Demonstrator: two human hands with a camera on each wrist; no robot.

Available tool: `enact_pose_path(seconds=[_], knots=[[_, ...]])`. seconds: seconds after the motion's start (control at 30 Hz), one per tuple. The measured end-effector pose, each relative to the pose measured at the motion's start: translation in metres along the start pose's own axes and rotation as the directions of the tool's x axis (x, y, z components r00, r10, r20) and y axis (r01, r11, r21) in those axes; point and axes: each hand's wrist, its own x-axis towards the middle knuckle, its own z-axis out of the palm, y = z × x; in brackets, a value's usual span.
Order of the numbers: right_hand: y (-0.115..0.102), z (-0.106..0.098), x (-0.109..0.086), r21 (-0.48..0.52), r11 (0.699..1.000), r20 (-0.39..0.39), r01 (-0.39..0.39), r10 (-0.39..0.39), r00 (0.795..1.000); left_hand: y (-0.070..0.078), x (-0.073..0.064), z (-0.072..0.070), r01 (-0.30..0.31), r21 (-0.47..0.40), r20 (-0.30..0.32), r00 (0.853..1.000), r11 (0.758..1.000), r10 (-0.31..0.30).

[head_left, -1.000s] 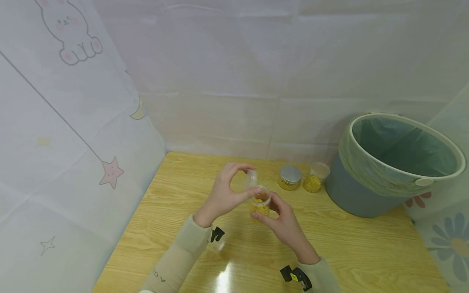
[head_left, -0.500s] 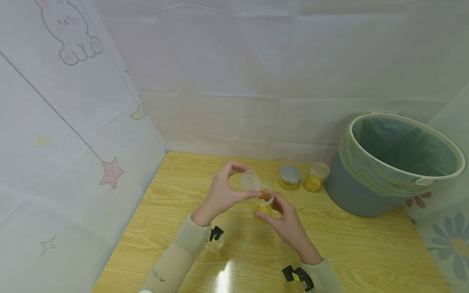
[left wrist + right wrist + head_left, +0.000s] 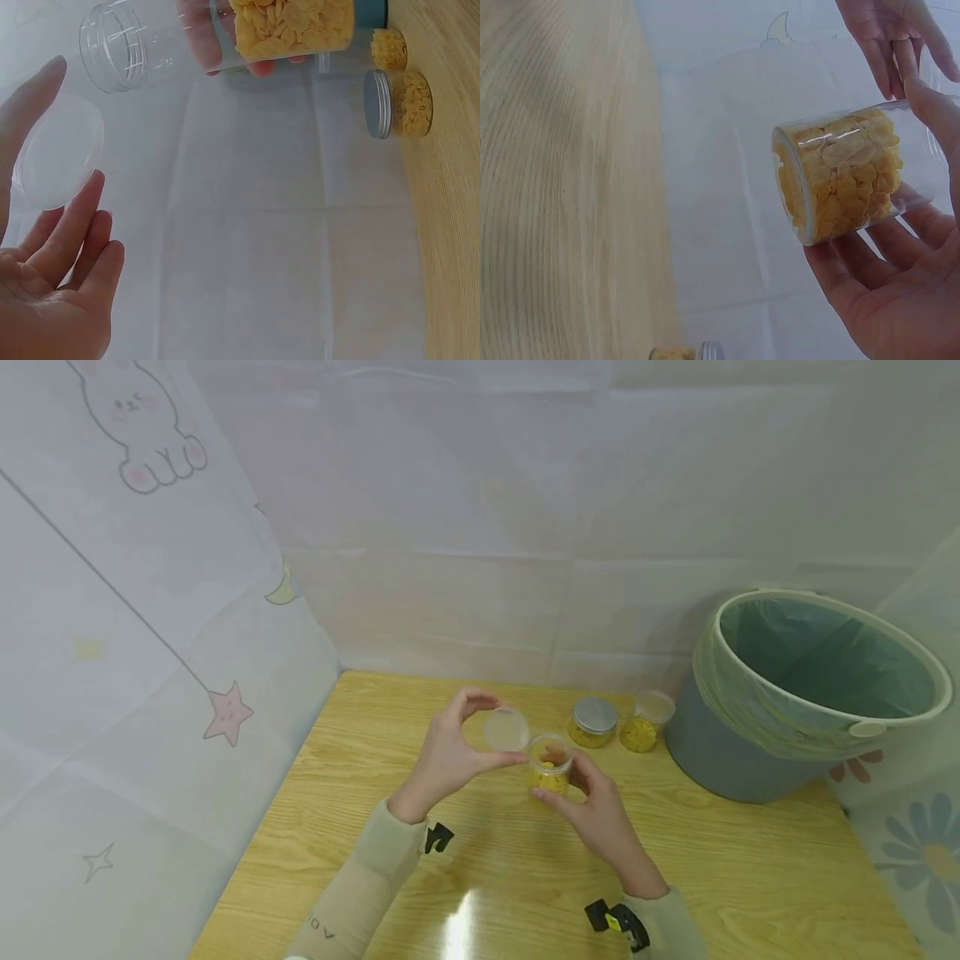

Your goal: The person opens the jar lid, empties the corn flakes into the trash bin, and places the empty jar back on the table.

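My left hand (image 3: 455, 753) pinches a round clear lid (image 3: 61, 154) by its edge, between thumb and fingers. The lid is off and sits just left of the jar's mouth. In my right hand (image 3: 600, 817) is an uncapped clear jar (image 3: 847, 172), gripped round its side with the thumb on the near side. Yellow flakes fill the lower part of this jar, and its upper part is bare. In the head view the jar is held upright or slightly tilted; its rim and the left thumb tip are close together.
Behind the hands on the wooden table (image 3: 360, 718) stand a jar with a silver lid (image 3: 595, 716) and a clear-topped jar (image 3: 642, 731), both with yellow flakes. A large grey-blue bin (image 3: 727, 752) with a green liner is at the right. A white cloth (image 3: 450, 610) hangs behind.
The lid has moved left, away from the jar's mouth, and turned its flat face to the head camera. My right hand has carried the jar a little to the right.
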Motion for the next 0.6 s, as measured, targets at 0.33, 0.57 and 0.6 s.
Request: enact_pose_path(seconds=[0.33,0.57,0.6], knots=[[0.003,-0.024,0.004,-0.024,1.000,-0.067,0.016,-0.018,0.998,-0.002,-0.002,-0.002,0.024,0.098,-0.003,1.000,0.995,-0.024],[0.001,-0.049,0.006,-0.066,0.998,-0.132,-0.009,0.000,0.991,-0.005,-0.004,-0.003,0.064,0.027,-0.026,0.998,0.998,-0.063],[0.001,-0.053,0.006,-0.066,0.998,-0.145,-0.011,0.001,0.989,-0.006,-0.005,-0.004,0.071,0.020,-0.026,0.997,0.997,-0.071]])
